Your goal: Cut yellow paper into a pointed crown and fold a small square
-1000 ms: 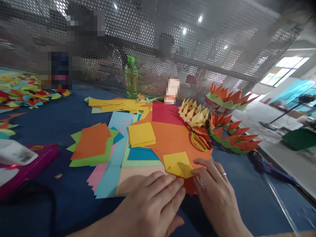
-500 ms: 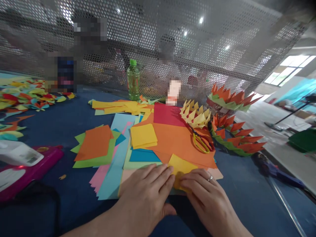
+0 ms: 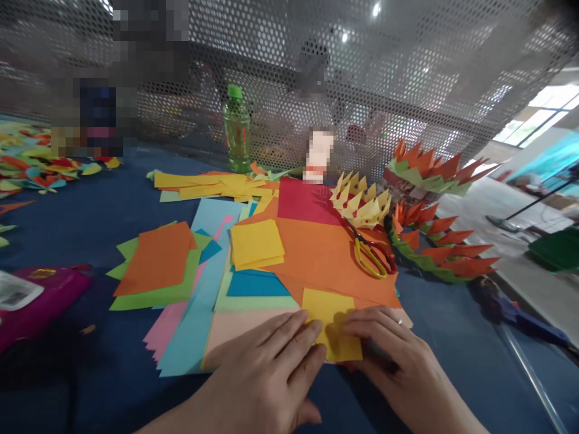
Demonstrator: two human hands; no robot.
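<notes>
A small yellow paper square [image 3: 332,322] lies at the near edge of a spread of coloured paper sheets [image 3: 316,256] on the blue table [image 3: 104,211]. My left hand [image 3: 266,377] lies flat beside it, fingers stretched out and pressing its left edge. My right hand [image 3: 398,367] rests on its right side, fingers curled down onto the paper, a ring on one finger. Yellow-handled scissors [image 3: 373,259] lie on the orange sheet just beyond my right hand.
A stack of yellow squares [image 3: 257,244] and an orange-on-green pile [image 3: 156,265] lie to the left. Folded paper crowns [image 3: 434,241] stand at right, a green bottle [image 3: 236,129] by the perforated metal screen [image 3: 407,72]. A magenta case [image 3: 40,301] is at the left edge.
The yellow square has slid nearer to me and now lies flat between both hands. My right hand shifted from its right corner to pressing its right side. The view swung slightly.
</notes>
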